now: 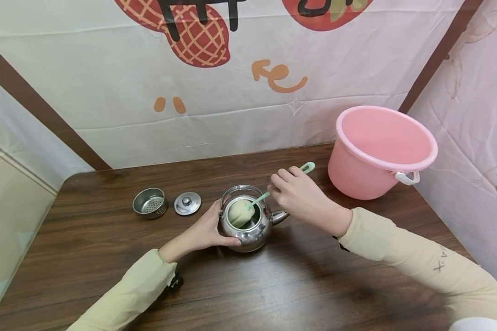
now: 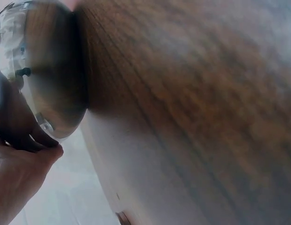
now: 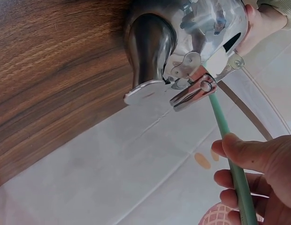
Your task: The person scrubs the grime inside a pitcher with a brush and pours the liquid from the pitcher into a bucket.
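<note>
A shiny metal kettle (image 1: 254, 240) stands on the wooden table with its lid off and its spout (image 3: 148, 51) toward the right. My left hand (image 1: 207, 231) grips its left side, thumb at the front and fingers round the back. In my right hand (image 1: 300, 196) is the mint-green handle (image 3: 223, 119) of a sponge brush, pinched between thumb and fingers. The brush's pale, rounded sponge head (image 1: 239, 212) sits inside the kettle's mouth, its lower part hidden by the rim. The kettle's bail handle (image 1: 243, 187) leans toward the back.
Left of the kettle lie its round metal lid (image 1: 187, 203), knob up, and a perforated metal strainer (image 1: 150, 203). A pink bucket (image 1: 362, 172) with a white handle stands at the back right. Behind the table (image 1: 107, 257) hangs a printed cloth (image 1: 248, 124).
</note>
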Tool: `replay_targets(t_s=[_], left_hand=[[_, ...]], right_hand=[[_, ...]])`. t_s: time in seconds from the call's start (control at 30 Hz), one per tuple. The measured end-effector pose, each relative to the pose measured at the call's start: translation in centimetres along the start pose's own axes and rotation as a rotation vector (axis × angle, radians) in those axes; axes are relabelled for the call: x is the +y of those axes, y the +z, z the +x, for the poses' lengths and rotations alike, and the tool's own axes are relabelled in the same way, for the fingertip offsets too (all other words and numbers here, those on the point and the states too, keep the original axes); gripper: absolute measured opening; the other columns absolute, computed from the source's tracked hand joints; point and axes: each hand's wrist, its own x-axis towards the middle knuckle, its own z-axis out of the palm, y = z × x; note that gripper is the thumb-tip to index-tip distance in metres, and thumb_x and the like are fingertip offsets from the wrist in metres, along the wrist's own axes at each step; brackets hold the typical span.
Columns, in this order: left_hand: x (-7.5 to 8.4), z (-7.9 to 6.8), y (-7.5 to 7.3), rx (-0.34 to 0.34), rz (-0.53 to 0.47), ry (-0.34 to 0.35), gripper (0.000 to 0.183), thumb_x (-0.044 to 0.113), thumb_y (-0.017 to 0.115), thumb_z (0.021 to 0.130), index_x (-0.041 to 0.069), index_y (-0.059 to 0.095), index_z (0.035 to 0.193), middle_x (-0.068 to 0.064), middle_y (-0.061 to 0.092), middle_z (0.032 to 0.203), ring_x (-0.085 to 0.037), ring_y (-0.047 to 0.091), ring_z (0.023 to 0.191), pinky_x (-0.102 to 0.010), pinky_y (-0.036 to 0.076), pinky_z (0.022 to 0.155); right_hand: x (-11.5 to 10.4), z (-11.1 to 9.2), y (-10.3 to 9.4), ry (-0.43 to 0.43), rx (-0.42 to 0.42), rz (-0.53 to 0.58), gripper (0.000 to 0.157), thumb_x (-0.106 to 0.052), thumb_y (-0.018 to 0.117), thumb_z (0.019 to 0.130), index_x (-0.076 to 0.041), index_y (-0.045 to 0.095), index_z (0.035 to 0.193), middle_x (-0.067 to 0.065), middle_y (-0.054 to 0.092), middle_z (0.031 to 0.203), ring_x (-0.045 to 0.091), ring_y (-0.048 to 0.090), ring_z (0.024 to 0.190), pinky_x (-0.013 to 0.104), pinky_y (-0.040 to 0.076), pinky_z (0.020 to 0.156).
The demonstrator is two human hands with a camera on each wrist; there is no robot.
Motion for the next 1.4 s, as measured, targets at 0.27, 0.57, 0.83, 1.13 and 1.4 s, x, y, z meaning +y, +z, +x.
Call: replay_targets(t_s=[0.27, 0.57, 0.83, 1.13, 1.4], left_hand=[[0.0, 0.0, -0.2, -0.013, 0.016, -0.002, 0.111, 0.040, 0.083, 0.060, -0.007, 0.021, 0.138, -0.026, 0.033, 0.135, -0.036, 0.033, 0.125, -0.049, 0.031, 0.101], [-0.1, 0.0, 0.0, -0.015, 0.011, 0.006, 0.110, 0.040, 0.083, 0.059, -0.009, 0.022, 0.137, -0.026, 0.034, 0.134, -0.036, 0.034, 0.125, -0.049, 0.032, 0.100], [-0.1, 0.1, 0.0, -0.011, 0.009, 0.009, 0.109, 0.040, 0.083, 0.059, -0.009, 0.024, 0.136, -0.025, 0.036, 0.132, -0.035, 0.037, 0.123, -0.048, 0.033, 0.099], [0.2, 0.0, -0.2, -0.004, 0.011, 0.015, 0.108, 0.037, 0.084, 0.058, -0.009, 0.025, 0.135, -0.025, 0.037, 0.131, -0.035, 0.037, 0.123, -0.048, 0.033, 0.100], [0.0, 0.0, -0.1, 0.000, 0.014, 0.026, 0.108, 0.039, 0.083, 0.058, -0.008, 0.025, 0.135, -0.024, 0.039, 0.130, -0.035, 0.039, 0.121, -0.048, 0.034, 0.099]], right_hand=[[0.1, -0.2, -0.7, 0.003, -0.042, -0.035, 0.011, -0.008, 0.061, 0.083, -0.009, 0.071, 0.085, 0.004, 0.049, 0.075, 0.022, 0.043, 0.070, 0.030, 0.033, 0.063], [0.0, -0.3, -1.5, 0.008, -0.098, -0.045, 0.010, -0.007, 0.060, 0.082, -0.008, 0.070, 0.084, 0.005, 0.048, 0.074, 0.022, 0.041, 0.070, 0.029, 0.032, 0.063], [-0.2, -0.1, -2.0, -0.003, -0.119, -0.048, 0.012, -0.004, 0.057, 0.083, -0.008, 0.068, 0.080, 0.004, 0.046, 0.073, 0.022, 0.040, 0.069, 0.029, 0.031, 0.063], [-0.5, -0.4, -2.5, -0.004, -0.140, -0.029, 0.011, -0.003, 0.057, 0.081, -0.008, 0.067, 0.079, 0.004, 0.045, 0.073, 0.022, 0.040, 0.069, 0.029, 0.031, 0.063], [-0.8, -0.5, -2.8, -0.016, -0.113, -0.025, 0.012, -0.005, 0.057, 0.082, -0.008, 0.068, 0.079, 0.003, 0.045, 0.072, 0.021, 0.040, 0.068, 0.029, 0.031, 0.062]])
